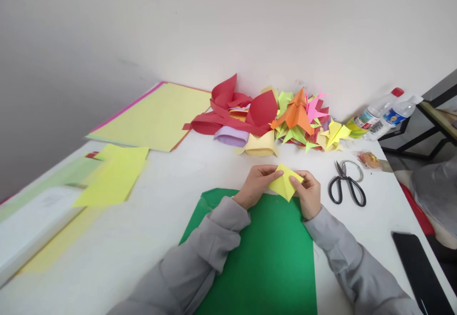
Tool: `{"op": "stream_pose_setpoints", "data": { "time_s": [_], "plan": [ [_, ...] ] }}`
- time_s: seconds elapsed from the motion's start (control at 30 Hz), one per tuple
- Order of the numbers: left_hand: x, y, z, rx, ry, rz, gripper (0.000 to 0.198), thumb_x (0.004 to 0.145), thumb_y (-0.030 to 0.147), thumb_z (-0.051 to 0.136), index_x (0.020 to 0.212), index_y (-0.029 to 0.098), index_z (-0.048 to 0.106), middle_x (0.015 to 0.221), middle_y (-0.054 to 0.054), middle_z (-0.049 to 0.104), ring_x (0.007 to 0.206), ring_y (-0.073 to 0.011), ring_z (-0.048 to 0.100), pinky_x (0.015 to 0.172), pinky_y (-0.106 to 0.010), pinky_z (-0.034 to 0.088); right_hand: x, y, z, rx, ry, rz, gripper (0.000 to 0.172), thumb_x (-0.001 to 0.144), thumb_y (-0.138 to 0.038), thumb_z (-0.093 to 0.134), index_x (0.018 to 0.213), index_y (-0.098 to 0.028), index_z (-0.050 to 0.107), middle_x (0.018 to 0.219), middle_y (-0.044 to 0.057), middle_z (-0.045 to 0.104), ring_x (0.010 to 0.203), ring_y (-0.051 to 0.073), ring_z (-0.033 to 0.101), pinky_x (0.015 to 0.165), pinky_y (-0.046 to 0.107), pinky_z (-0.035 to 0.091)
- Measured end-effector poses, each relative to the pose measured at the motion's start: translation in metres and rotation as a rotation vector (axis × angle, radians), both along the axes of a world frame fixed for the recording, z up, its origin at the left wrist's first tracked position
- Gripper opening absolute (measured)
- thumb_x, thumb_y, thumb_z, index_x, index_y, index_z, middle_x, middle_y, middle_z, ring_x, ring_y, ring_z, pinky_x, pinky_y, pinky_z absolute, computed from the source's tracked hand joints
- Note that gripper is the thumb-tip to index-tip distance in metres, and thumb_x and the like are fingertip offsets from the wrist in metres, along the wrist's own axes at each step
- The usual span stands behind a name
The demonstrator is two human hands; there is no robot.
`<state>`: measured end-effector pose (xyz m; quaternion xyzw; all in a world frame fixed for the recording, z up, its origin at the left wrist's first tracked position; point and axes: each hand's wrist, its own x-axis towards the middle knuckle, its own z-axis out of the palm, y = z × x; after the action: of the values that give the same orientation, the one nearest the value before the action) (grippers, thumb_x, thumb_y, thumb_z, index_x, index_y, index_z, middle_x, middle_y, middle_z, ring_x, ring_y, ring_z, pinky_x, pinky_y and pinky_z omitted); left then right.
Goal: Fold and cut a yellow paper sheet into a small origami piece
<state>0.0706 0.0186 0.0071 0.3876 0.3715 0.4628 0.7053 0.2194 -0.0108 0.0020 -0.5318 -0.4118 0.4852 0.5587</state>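
Observation:
A small folded piece of yellow paper (284, 187), roughly diamond-shaped with a crease down its middle, is held up between both my hands. My left hand (257, 185) pinches its left side, thumb on the front face. On the right side, my right hand (307, 192) grips it the same way, with the thumb near the crease. Beneath the hands and forearms lies a large green sheet (267, 258) on the white table (143, 258). The fingers behind the paper are partly hidden.
Behind the hands sit red paper shapes (262, 112) and a pile of folded paper pieces (294, 115). Black-handled scissors (344, 184), a phone (421, 269) and two bottles (391, 115) are at right. Yellow sheets (116, 174) and a large pale-yellow sheet (153, 117) lie left.

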Motion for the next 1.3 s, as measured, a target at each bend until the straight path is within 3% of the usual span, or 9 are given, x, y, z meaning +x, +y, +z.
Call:
{"op": "stream_pose_setpoints", "data": {
  "time_s": [0.1,0.23,0.47,0.63,0.73,0.87,1.07,1.3],
  "plan": [
    [0.000,-0.001,0.002,0.000,0.027,0.016,0.028,0.062,0.034,0.079,0.082,0.014,0.077,0.069,-0.002,0.072,0.063,-0.0135,0.059,0.060,-0.023,0.045,0.000,0.000,0.003,-0.005,0.016,0.029,0.033,0.061,-0.044,0.077,0.077,-0.019,0.063,0.069,-0.001,0.064,0.054,0.013,0.055,0.045,0.025,0.046],
    [0.000,-0.002,0.005,-0.012,0.052,0.026,0.030,0.059,0.035,0.080,0.079,0.013,0.077,0.067,-0.002,0.071,0.060,-0.0130,0.057,0.058,-0.024,0.044,0.000,0.001,0.002,-0.025,-0.014,0.017,0.032,0.060,-0.044,0.078,0.070,-0.018,0.061,0.061,-0.002,0.062,0.049,0.012,0.053,0.042,0.024,0.043],
    [-0.001,-0.002,0.006,0.047,0.110,0.083,0.025,0.060,0.035,0.079,0.071,0.013,0.076,0.067,-0.003,0.071,0.061,-0.0153,0.058,0.058,-0.026,0.044,0.004,0.002,0.001,0.020,0.023,0.064,0.028,0.063,-0.042,0.077,0.074,-0.019,0.065,0.065,-0.001,0.065,0.055,0.013,0.056,0.047,0.024,0.044],
    [-0.001,-0.006,0.010,0.101,0.156,-0.056,0.023,0.061,0.033,0.079,0.073,0.014,0.076,0.072,-0.005,0.073,0.065,-0.0180,0.063,0.063,-0.028,0.048,0.011,0.004,0.002,0.019,0.094,0.163,0.025,0.066,-0.041,0.075,0.078,-0.020,0.069,0.066,-0.001,0.066,0.057,0.014,0.057,0.055,0.027,0.046],
    [0.000,-0.009,0.010,0.146,0.230,-0.119,0.022,0.063,0.032,0.077,0.073,0.013,0.076,0.072,-0.005,0.074,0.065,-0.0181,0.063,0.062,-0.027,0.047,0.012,0.005,0.004,0.014,0.075,0.203,0.021,0.065,-0.037,0.078,0.068,-0.018,0.068,0.058,-0.002,0.061,0.049,0.010,0.050,0.047,0.024,0.038],
    [0.002,-0.009,0.009,0.147,0.276,-0.122,0.024,0.063,0.033,0.076,0.075,0.012,0.075,0.073,-0.006,0.074,0.067,-0.0186,0.063,0.063,-0.027,0.047,0.012,0.006,0.004,0.030,0.066,0.176,0.023,0.063,-0.035,0.079,0.060,-0.017,0.064,0.052,-0.004,0.056,0.044,0.008,0.042,0.043,0.022,0.031],
    [0.001,-0.007,0.004,0.110,0.242,-0.062,0.028,0.057,0.033,0.080,0.075,0.012,0.074,0.070,-0.005,0.072,0.065,-0.0180,0.062,0.060,-0.027,0.047,0.014,0.011,-0.002,-0.022,0.178,0.068,0.026,0.060,-0.036,0.080,0.060,-0.018,0.062,0.051,-0.005,0.058,0.045,0.010,0.048,0.045,0.023,0.038],
    [0.002,-0.007,0.003,0.098,0.214,0.018,0.028,0.054,0.032,0.082,0.072,0.012,0.074,0.070,-0.005,0.072,0.066,-0.0191,0.063,0.064,-0.030,0.049,0.012,0.009,-0.002,-0.024,0.140,0.073,0.023,0.059,-0.034,0.081,0.065,-0.019,0.065,0.054,-0.004,0.061,0.046,0.011,0.052,0.047,0.025,0.043]
  ]
}}
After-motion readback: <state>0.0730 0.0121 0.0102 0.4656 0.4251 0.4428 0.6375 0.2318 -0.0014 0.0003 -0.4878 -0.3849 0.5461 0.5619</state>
